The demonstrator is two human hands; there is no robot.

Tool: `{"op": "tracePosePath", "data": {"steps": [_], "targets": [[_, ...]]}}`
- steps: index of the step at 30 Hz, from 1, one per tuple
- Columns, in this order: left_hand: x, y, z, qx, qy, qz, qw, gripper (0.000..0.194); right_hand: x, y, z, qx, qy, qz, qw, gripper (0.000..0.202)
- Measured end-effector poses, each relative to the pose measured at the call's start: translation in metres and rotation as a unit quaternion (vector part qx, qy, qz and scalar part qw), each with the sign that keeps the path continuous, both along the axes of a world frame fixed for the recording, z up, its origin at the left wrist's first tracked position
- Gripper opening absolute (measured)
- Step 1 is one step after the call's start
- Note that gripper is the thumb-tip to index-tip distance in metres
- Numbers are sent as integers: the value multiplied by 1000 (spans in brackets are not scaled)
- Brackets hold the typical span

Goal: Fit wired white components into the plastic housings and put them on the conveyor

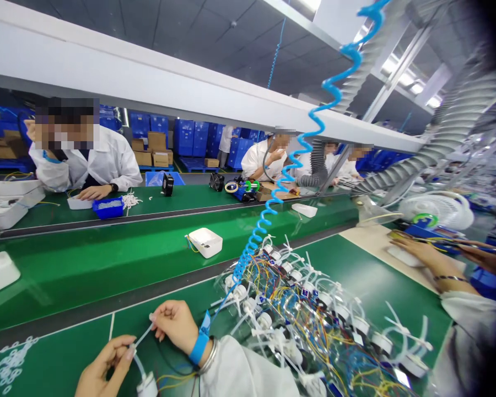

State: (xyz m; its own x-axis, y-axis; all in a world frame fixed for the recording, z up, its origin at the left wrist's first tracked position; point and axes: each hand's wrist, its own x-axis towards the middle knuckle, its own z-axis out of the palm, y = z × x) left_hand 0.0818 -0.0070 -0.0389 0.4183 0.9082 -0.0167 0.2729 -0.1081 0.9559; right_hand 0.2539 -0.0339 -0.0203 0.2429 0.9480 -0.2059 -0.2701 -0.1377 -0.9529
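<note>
My left hand (pixel 107 365) is closed in a pinch around a translucent white tube (pixel 144 335) near the table's front edge. The tube's upper end sits between the thumb and fingers of my right hand (pixel 177 325), also closed. Below my left fingers the tubing bends down to a white cylindrical part (pixel 147 386) with yellow and red wires, partly cut off by the frame. A blue wrist strap (pixel 199 346) and a metal bangle are on my right wrist. Small white rings (pixel 13 364) lie in a heap left of my left hand.
Right of my hands spreads a pile of wired white parts with tubes (pixel 297 309). A blue coiled cord (pixel 268 212) hangs across the view. White housings (pixel 206 242) lie on the green conveyor belt (pixel 119 251). A co-worker's hand (pixel 421 253) works at the right; others sit opposite.
</note>
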Motion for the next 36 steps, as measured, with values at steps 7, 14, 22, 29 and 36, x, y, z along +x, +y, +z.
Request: {"op": "tracePosePath", "data": {"steps": [7,14,22,29,36], "targets": [[0,-1,0,12,-15,-3,1000,47,0,-6,4,43,10,42,998,49],[-4,3,-9,17,-5,-13,1000,46,0,-4,1,49,55,46,996,47],[-3,3,-8,16,-4,-15,1000,45,1,-5,2,102,23,21,994,33],[-5,5,-12,22,12,-26,999,41,1,-5,-1,141,0,-5,990,25],[3,2,-2,82,2,-18,997,29,1,-3,0,118,-1,-1,993,27]]}}
